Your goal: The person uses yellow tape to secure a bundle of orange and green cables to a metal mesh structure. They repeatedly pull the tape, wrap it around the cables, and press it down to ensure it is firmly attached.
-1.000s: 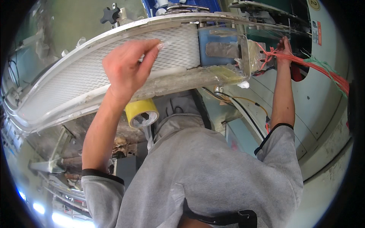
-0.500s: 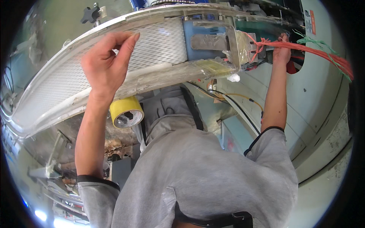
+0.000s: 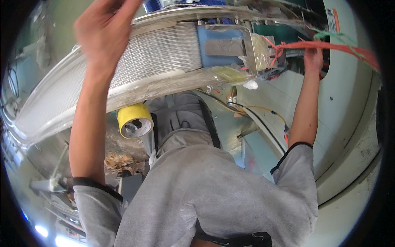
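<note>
so the left hand (image 3: 105, 31) is up in the upper left of the frame, raised against the long curved panel (image 3: 156, 61) that sweeps from the lower left edge up across the top. the panel has a pale woven mesh face and a clear film wrapped round its lower edge. the fingers run off the top of the picture and are a bit blurred, so i can't tell if they're clenched on the panel's rim or just resting loose against it.

the right hand (image 3: 313, 59) is way over in the upper right, well apart from the left one, with its fingers closed around an orange cord (image 3: 329, 45) that stretches off toward the right edge (there's a green strand running alongside it too). that cord leads back to the panel's right end, where a blue block (image 3: 222, 43) with a grey metal plate sits, next to some yellowish clear wrap.

just under the panel, centre left, there's a roll of yellow tape (image 3: 133, 119) hanging close to the left forearm, looks like it's near the panel's lower edge but i can't tell if it touches. both arms come up from grey sleeves (image 3: 205, 193) with dark cuffs, filling the lower middle of the frame.
</note>
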Action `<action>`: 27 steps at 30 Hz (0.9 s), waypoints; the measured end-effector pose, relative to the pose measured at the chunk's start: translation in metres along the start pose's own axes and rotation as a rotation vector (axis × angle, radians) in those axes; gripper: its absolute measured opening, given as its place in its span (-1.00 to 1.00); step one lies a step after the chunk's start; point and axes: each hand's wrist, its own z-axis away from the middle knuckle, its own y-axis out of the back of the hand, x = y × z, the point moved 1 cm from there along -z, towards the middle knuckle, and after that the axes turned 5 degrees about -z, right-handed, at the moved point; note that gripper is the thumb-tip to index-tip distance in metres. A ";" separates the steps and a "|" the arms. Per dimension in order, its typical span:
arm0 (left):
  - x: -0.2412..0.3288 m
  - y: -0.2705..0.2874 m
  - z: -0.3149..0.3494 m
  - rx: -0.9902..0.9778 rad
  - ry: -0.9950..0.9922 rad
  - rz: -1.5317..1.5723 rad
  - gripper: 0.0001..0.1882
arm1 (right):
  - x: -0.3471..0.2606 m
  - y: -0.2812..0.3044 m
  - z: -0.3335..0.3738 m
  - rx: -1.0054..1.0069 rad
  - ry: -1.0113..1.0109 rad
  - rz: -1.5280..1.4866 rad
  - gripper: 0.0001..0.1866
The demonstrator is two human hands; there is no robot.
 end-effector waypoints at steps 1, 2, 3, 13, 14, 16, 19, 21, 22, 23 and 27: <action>-0.006 0.005 0.005 0.021 0.104 -0.077 -0.82 | 0.006 0.007 -0.006 -0.084 -0.078 -0.095 -0.79; -0.011 0.009 0.016 -0.001 0.133 -0.134 -0.82 | 0.014 0.005 -0.008 -0.137 -0.124 -0.129 -0.79; -0.018 0.011 0.027 -0.019 0.165 -0.190 -0.82 | 0.021 0.003 -0.009 -0.195 -0.172 -0.163 -0.79; -0.050 0.000 0.031 0.044 0.084 0.098 -0.81 | 0.041 0.021 -0.013 -0.323 -0.304 -0.356 -0.78; -0.050 0.000 0.034 0.045 0.078 0.110 -0.81 | 0.041 0.015 -0.009 -0.335 -0.316 -0.346 -0.77; -0.050 0.001 0.041 0.031 0.095 0.060 -0.81 | 0.042 0.017 -0.007 -0.360 -0.344 -0.337 -0.76; -0.062 0.001 0.048 0.022 -0.009 0.018 -0.86 | 0.048 0.028 -0.006 -0.421 -0.366 -0.339 -0.74; -0.059 0.005 0.049 -0.014 -0.029 -0.048 -0.85 | 0.056 0.025 -0.003 -0.487 -0.342 -0.346 -0.74; -0.058 0.005 0.048 -0.032 -0.039 -0.079 -0.85 | 0.055 0.026 -0.005 -0.491 -0.368 -0.378 -0.75; -0.059 0.006 0.048 -0.042 -0.065 -0.090 -0.85 | 0.054 0.027 -0.008 -0.496 -0.395 -0.411 -0.77; -0.065 0.006 0.048 -0.060 -0.114 -0.119 -0.85 | 0.056 0.027 -0.011 -0.522 -0.465 -0.480 -0.78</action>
